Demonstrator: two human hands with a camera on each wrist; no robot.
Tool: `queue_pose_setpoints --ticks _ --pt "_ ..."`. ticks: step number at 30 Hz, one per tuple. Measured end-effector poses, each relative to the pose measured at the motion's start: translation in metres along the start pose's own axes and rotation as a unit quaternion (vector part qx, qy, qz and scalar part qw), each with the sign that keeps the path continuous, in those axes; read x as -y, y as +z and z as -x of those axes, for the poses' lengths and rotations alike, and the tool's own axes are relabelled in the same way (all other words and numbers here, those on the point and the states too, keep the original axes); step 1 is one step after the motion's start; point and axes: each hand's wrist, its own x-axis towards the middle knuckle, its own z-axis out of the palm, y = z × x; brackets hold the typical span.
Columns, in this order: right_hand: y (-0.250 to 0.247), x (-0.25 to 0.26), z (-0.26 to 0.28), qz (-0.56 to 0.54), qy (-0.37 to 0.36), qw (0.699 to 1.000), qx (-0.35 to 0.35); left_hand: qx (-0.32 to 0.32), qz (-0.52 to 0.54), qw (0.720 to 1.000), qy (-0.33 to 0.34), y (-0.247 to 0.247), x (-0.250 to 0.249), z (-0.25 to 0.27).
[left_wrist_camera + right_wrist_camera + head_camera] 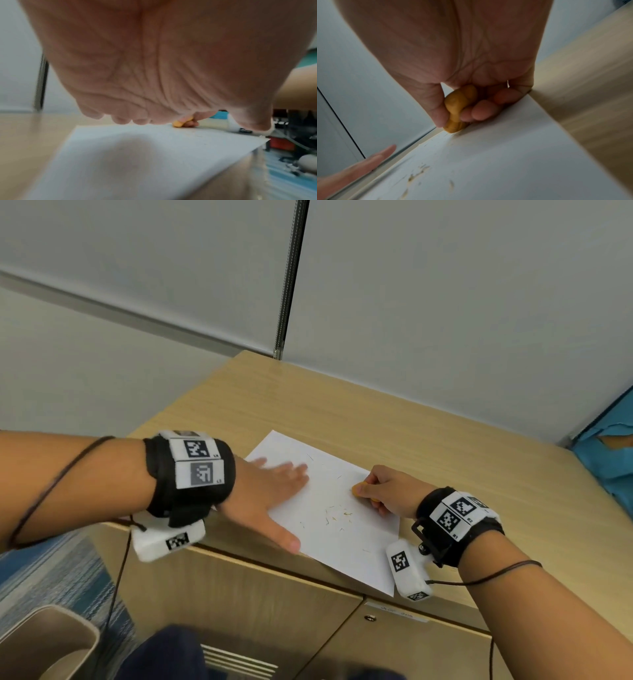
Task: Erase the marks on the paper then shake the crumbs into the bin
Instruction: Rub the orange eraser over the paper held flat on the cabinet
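Note:
A white sheet of paper (329,529) lies on the wooden cabinet top (342,405), its near corner hanging over the front edge. My left hand (274,491) lies flat on the sheet's left side with straight fingers, pressing it down. My right hand (383,491) pinches a yellow-orange eraser (357,490) between thumb and fingers, its lower end against the paper near the right edge. The right wrist view shows the eraser (455,108) touching the paper (505,162). Thin orange crumbs (337,513) lie scattered over the middle of the sheet. A beige bin (44,642) stands on the floor at lower left.
Grey wall panels (445,302) rise right behind the cabinet top. A blue object (609,453) sits at the right edge. Cabinet doors (274,604) face me below the top, and blue striped carpet (51,570) covers the floor beside the bin.

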Motion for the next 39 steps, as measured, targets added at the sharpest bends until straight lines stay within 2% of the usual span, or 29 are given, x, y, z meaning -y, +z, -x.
queue_pose_setpoints --ticks 3,6,8,12,14,18,20,23,26,29,34,39 --pt "0.0 0.001 -0.002 0.008 -0.005 1.0 0.005 0.016 -0.034 0.997 -0.064 0.0 0.015 0.009" --pt "-0.001 0.0 -0.004 0.006 -0.009 1.0 0.01 0.049 -0.036 0.996 -0.059 0.013 0.006 0.013" --pt "-0.001 -0.001 -0.005 0.005 -0.006 1.0 0.009 0.038 -0.039 0.998 -0.022 0.02 -0.009 0.012" --pt "-0.001 -0.001 -0.006 0.006 -0.005 1.0 0.008 0.008 0.0 0.995 0.095 0.02 -0.041 -0.001" --pt "0.0 -0.001 -0.005 0.0 -0.006 1.0 0.003 -0.013 0.036 0.993 0.108 0.012 -0.045 -0.009" --pt "0.001 0.0 -0.002 0.003 -0.007 1.0 0.006 -0.05 0.06 0.996 0.052 -0.015 -0.003 -0.024" --pt "0.001 0.0 -0.003 0.005 -0.002 1.0 0.0 -0.033 0.044 0.998 0.027 -0.025 0.025 -0.031" --pt "-0.001 0.003 -0.002 0.02 -0.002 1.0 0.0 -0.01 0.016 0.999 0.041 -0.032 0.047 -0.043" --pt "-0.004 0.008 -0.003 0.069 -0.012 0.997 0.026 0.008 0.007 0.999 0.032 -0.032 0.053 -0.055" --pt "-0.004 0.016 -0.004 0.106 -0.004 0.994 0.002 0.014 -0.01 0.999 0.026 -0.026 0.058 -0.066" --pt "0.006 0.036 -0.011 0.111 -0.058 0.992 0.002 0.026 0.004 1.0 0.016 -0.031 0.054 -0.067" --pt "0.02 0.042 -0.025 0.153 -0.076 0.985 0.028 0.005 -0.001 1.0 0.019 -0.04 0.044 -0.069"
